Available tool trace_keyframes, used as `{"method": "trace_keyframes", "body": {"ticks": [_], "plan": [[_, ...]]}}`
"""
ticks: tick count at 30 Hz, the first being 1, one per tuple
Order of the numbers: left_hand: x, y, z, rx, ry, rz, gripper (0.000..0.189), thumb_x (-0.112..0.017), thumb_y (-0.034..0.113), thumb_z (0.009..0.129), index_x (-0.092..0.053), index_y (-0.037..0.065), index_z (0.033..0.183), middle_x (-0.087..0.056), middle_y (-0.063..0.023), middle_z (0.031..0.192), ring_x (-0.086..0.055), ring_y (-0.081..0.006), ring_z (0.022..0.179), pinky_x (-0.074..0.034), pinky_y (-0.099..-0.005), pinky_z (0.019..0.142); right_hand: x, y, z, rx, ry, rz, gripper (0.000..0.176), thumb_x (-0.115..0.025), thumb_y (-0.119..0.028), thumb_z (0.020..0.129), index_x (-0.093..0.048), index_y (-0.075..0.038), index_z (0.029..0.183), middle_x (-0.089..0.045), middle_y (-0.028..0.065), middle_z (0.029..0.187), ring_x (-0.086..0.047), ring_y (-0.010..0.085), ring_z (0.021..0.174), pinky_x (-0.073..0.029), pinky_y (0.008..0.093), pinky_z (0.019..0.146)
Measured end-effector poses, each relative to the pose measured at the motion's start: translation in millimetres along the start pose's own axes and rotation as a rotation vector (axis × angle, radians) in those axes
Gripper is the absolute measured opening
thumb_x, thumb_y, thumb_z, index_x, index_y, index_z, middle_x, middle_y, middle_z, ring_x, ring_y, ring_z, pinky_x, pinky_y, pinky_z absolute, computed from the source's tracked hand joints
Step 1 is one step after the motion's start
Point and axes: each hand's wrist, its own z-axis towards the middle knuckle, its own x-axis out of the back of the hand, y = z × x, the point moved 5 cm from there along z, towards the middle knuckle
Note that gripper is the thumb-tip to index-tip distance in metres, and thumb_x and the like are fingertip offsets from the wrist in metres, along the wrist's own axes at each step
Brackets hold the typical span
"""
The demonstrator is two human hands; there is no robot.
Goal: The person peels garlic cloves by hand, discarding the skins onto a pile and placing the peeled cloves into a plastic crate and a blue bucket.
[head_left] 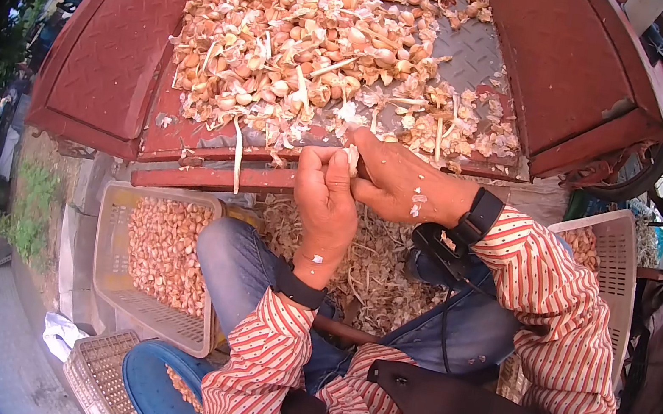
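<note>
My left hand (324,210) and my right hand (414,183) meet just over the near edge of the metal cart bed (466,51). Pinched between their fingers is a small pale garlic piece (353,157), mostly covered by the fingertips. Bits of papery skin stick to the backs of both hands. Right behind them spreads a big heap of loose garlic cloves (287,46), mixed with dry skins and stalks. One long pale stalk (237,156) hangs over the cart's edge.
At my left stands a crate (111,247) of cloves, with a blue basin (150,386) and a woven basket (98,365) nearer. Another crate (621,250) is on the right. Skins and stalks (373,273) pile up between my knees. Red metal sides (120,47) flank the heap.
</note>
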Motion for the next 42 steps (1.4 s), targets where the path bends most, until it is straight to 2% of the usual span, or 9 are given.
{"method": "trace_keyframes", "body": {"ticks": [5,11,18,23,26,29,34,40,42], "plan": [[2,3,1,0.244,-0.119,-0.220,0.020,-0.048,0.020,0.093,-0.045,0.001,0.087,-0.050,-0.0003,0.061,-0.044,-0.0052,0.048,-0.037,-0.0190,0.044,-2,3,-2,-0.037,-0.043,0.041,0.034,-0.047,-0.016,0.084,-0.034,0.006,0.107,-0.053,0.0238,0.066,-0.054,0.0417,0.064,-0.041,0.0459,0.056],[-3,-1,-3,0.304,-0.143,-0.294,0.020,-0.049,0.020,0.093,-0.044,0.001,0.088,-0.055,-0.0046,0.062,-0.049,-0.0059,0.045,-0.039,-0.0182,0.040,4,-8,-1,-0.142,-0.114,0.027,0.035,-0.046,-0.019,0.085,-0.036,0.013,0.095,-0.057,0.0237,0.068,-0.058,0.0406,0.067,-0.045,0.0442,0.058],[-9,1,-5,0.301,-0.139,-0.206,0.019,-0.048,0.019,0.093,-0.044,0.001,0.089,-0.054,-0.0035,0.062,-0.046,-0.0052,0.045,-0.036,-0.0178,0.040,0,0,-1,0.055,-0.049,-0.093,0.031,-0.043,-0.021,0.083,-0.039,0.009,0.092,-0.057,0.0237,0.067,-0.057,0.0411,0.063,-0.045,0.0450,0.057],[-8,-4,-4,0.200,-0.107,-0.226,0.019,-0.043,0.021,0.095,-0.046,0.003,0.093,-0.052,-0.0034,0.065,-0.041,-0.0044,0.045,-0.033,-0.0174,0.038,1,16,0,-0.034,0.003,-0.003,0.022,-0.039,-0.014,0.083,-0.043,0.003,0.097,-0.058,0.0175,0.068,-0.058,0.0330,0.061,-0.045,0.0407,0.059],[-4,-1,-1,0.463,-0.098,-0.572,0.021,-0.039,0.022,0.097,-0.047,0.003,0.094,-0.052,-0.0033,0.067,-0.039,-0.0040,0.046,-0.032,-0.0165,0.039,4,12,0,-0.020,0.002,0.253,0.017,-0.040,-0.014,0.085,-0.043,0.001,0.093,-0.056,0.0218,0.082,-0.057,0.0362,0.080,-0.045,0.0399,0.067],[3,-6,-1,0.559,-0.084,-0.711,0.021,-0.038,0.023,0.097,-0.049,0.005,0.094,-0.053,0.0003,0.074,-0.046,-0.0022,0.055,-0.033,-0.0155,0.040,4,-2,-2,0.022,0.031,0.288,0.018,-0.044,-0.016,0.087,-0.043,0.000,0.094,-0.056,0.0197,0.081,-0.056,0.0353,0.078,-0.044,0.0376,0.067],[-3,4,-4,0.264,-0.112,-0.360,0.028,-0.036,0.026,0.098,-0.052,0.003,0.101,-0.050,0.0040,0.075,-0.037,0.0000,0.052,-0.030,-0.0155,0.042,-3,4,-2,0.040,0.168,0.090,0.023,-0.050,-0.020,0.089,-0.040,0.000,0.093,-0.050,0.0186,0.074,-0.054,0.0329,0.068,-0.041,0.0397,0.061],[-3,-2,-6,0.463,-0.043,-0.650,0.028,-0.037,0.024,0.097,-0.050,0.002,0.109,-0.048,0.0016,0.074,-0.036,-0.0011,0.049,-0.027,-0.0152,0.039,1,-6,-5,0.112,0.076,0.310,0.019,-0.048,-0.019,0.091,-0.042,0.000,0.090,-0.051,0.0126,0.074,-0.052,0.0219,0.065,-0.041,0.0352,0.060],[3,-8,-2,0.568,-0.106,-0.865,0.029,-0.037,0.023,0.097,-0.048,0.001,0.113,-0.046,0.0009,0.071,-0.035,-0.0018,0.047,-0.027,-0.0152,0.038,2,-13,-7,0.029,0.118,0.676,0.015,-0.047,-0.017,0.091,-0.044,-0.003,0.089,-0.050,0.0076,0.073,-0.049,0.0153,0.062,-0.040,0.0305,0.057]]}}
